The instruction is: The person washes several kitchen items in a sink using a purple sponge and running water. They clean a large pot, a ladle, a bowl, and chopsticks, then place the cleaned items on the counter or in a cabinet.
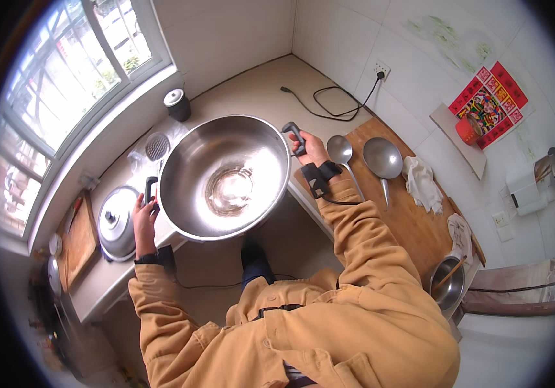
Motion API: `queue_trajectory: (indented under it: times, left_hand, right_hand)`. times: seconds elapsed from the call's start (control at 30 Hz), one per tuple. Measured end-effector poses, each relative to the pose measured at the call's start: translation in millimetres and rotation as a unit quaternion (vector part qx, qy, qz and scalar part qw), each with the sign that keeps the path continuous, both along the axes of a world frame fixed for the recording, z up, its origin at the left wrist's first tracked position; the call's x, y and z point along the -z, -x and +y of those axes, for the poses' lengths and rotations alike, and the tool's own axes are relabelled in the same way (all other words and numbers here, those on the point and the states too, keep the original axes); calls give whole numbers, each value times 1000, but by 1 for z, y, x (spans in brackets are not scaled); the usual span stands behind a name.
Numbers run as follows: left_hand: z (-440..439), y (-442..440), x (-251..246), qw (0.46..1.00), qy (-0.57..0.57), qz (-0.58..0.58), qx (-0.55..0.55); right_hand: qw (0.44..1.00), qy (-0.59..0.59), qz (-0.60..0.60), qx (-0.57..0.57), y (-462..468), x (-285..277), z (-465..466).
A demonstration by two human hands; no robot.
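Observation:
Between my two hands is a large, deep stainless-steel pan with two black loop handles, its open mouth facing me. My left hand grips the handle on its left side. The opposite handle is in my right hand. Inside, the pan holds no food; a ring of brownish marks shows on its base, next to bright glare. The pan is over the counter corner and partly over the floor. Its underside is hidden, so I cannot tell whether it touches the counter.
Left of the pan lie a domed metal lid, a wooden cutting board and a skimmer. To the right, a ladle, a larger scoop and a white cloth rest on a wooden board. Behind lies a black power cord.

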State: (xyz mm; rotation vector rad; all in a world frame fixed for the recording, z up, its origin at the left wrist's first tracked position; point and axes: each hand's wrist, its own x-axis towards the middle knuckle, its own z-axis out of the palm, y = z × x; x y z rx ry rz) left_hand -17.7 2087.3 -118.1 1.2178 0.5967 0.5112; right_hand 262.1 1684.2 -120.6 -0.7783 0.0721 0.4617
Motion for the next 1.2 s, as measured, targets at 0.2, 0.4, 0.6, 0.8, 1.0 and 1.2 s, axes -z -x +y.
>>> queue_trajectory:
  times: [0.2,0.4,0.6,0.8,1.0,1.2]
  left_hand:
    - [52,-185,37,996,-8,57,75]
    - [81,-331,61,987,-7,103,125]
    - [91,-437,78,984,-28,85,154]
    - [90,-527,84,985,-37,90,143]
    - [80,-615,75,995,-44,-15,86]
    - [101,-532,66,982,-165,-6,96]
  right_hand:
    - [992,76,48,87,-97,47,2]
    - [984,83,66,141,-157,70,7]
    - [978,87,75,174,-224,86,12]
    - [972,107,56,204,-309,89,20]
    - [976,49,21,210,-416,116,24]
    - [984,143,-26,-101,-529,167,-42]
